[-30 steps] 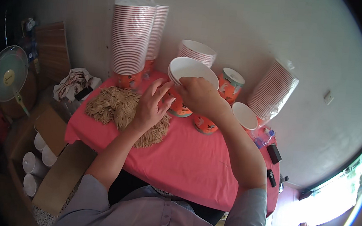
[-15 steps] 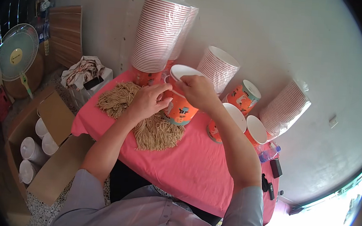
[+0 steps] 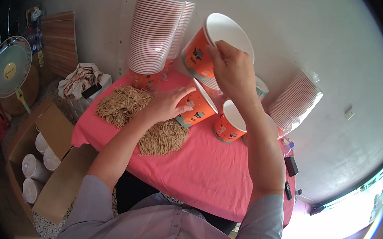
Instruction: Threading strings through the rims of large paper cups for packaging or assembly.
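Raised above the back of the table, an orange paper bucket point(image 3: 197, 53) with a white inside is gripped at its rim by my right hand point(image 3: 235, 71). Its mouth tilts toward me. My left hand point(image 3: 171, 104) is closed on the left side of a second orange paper bucket point(image 3: 203, 108), which leans to the right, low over the table. Beside that hand lie bundles of beige yarn strands point(image 3: 163, 137). Right of the second bucket stands another orange paper bucket point(image 3: 226, 130), open at the top; my right forearm partly covers the things behind it.
Tall plastic-wrapped stacks of paper buckets point(image 3: 155, 36) stand at the back left, another wrapped stack point(image 3: 295, 100) at the right. A pink cloth point(image 3: 187, 173) covers the table. Left on the floor are an open cardboard box point(image 3: 56, 185) with white containers, a bag point(image 3: 84, 82) and a fan point(image 3: 11, 67).
My right hand has risen up and to the right, lifting one bucket apart from the bucket in my left hand. The lower bucket now tilts to the right.
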